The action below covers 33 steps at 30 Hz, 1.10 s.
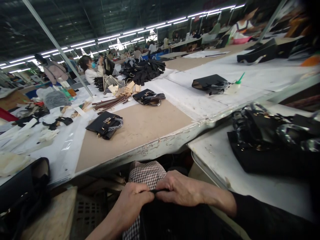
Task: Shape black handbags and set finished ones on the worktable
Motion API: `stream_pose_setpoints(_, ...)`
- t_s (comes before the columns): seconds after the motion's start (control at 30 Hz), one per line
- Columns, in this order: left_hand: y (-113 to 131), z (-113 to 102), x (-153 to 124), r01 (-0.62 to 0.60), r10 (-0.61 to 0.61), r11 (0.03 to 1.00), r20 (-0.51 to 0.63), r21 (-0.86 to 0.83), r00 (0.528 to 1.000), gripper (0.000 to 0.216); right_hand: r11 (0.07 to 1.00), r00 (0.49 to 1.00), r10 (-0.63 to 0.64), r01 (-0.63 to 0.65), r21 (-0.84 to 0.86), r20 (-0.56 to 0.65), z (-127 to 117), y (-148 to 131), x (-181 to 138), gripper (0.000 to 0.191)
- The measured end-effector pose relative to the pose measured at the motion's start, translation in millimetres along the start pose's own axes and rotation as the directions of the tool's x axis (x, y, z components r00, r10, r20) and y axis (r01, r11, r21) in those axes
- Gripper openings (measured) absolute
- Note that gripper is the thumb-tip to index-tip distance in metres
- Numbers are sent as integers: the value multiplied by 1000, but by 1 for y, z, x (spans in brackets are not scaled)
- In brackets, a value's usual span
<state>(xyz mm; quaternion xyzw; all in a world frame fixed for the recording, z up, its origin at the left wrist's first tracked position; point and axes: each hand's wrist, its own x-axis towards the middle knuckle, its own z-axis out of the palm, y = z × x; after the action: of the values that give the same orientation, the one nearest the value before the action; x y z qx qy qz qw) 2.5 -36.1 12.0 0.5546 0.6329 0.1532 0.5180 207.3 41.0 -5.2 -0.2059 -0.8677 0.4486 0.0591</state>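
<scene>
A black bag (pixel 175 220), mostly in deep shadow, rests on my lap over a checked cloth (pixel 147 171). My left hand (pixel 133 196) pinches its upper edge between thumb and fingers. Close beside it, my right hand (pixel 178 188) grips the same edge, thumb and fingertips pressed together. The two hands nearly meet; the lower part of the bag runs out of view. On the table ahead lie a black handbag with gold fittings (pixel 106 125) and another small black handbag (pixel 147 96).
The long worktable's brown board (pixel 140 128) is in front of me. Black bags with plastic-wrapped handles (pixel 265 136) lie on a side surface at right. A dark bag (pixel 22 186) sits at left. Farther off are a glue bottle (pixel 235 87), black pieces (pixel 142 70) and several people.
</scene>
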Motion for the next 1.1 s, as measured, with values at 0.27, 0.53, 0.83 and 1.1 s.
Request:
stream_pose_setpoints(0.27,9,-13,-15,-104,132,955,84,-278,988,69,999,999,-40,40,3,-28,-16,-28,10,42)
stream_pose_setpoints(0.53,-23,-18,-42,-58,98,940,102,-337,990,38,1000,997,23,-22,-19,79,-28,-5,13,18)
stream_pose_setpoints(0.83,-34,-6,-36,-103,103,994,-36,21,994,31,920,992,-72,26,392,105,-12,23,27,25)
stream_pose_setpoints(1.1,-17,-4,-13,-88,116,974,-128,208,985,32,974,993,-53,75,212,-107,8,25,32,14)
